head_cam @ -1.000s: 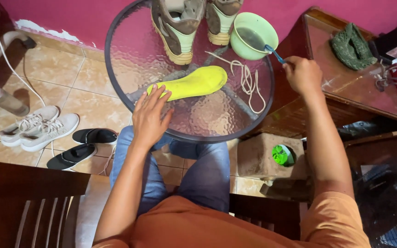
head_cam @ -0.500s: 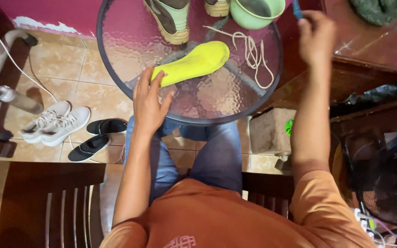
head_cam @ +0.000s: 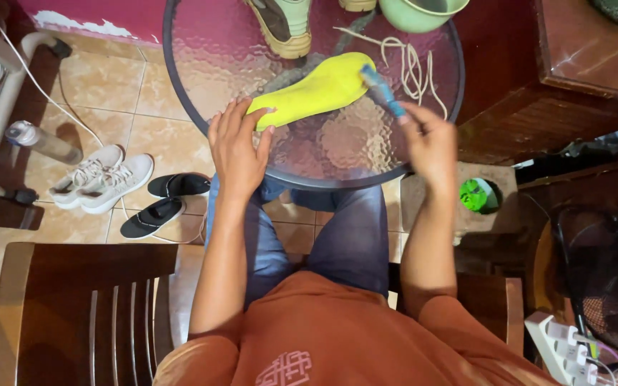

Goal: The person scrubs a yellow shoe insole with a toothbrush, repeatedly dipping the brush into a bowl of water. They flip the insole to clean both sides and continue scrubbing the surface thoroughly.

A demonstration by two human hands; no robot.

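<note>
nearest the camera, an orange shirt (head_cam: 337,343) and blue-jeaned knees (head_cam: 323,236) filled the six o'clock part of the view, with a wooden chair (head_cam: 73,300) at seven o'clock. the left hand (head_cam: 239,149) lay open, palm down, on the near edge of the round glass table (head_cam: 337,154), its fingertips pressing the heel end of a yellow insole (head_cam: 316,91). the insole lay flat on the glass, slanting from the fingers up toward one o'clock. the right hand (head_cam: 429,143) was closed around the handle of a blue brush (head_cam: 382,90), blurred, whose head touched the insole's far end. on the floor at nine o'clock sat white sneakers (head_cam: 101,179) and black slippers (head_cam: 166,200), side by side. at three o'clock a green object (head_cam: 475,194) rested in a box beside the table. farther off on the glass, loose laces (head_cam: 409,61) lay just past the insole, a shoe (head_cam: 284,25) at twelve o'clock, and a green bowl (head_cam: 420,11) at one o'clock.
</note>
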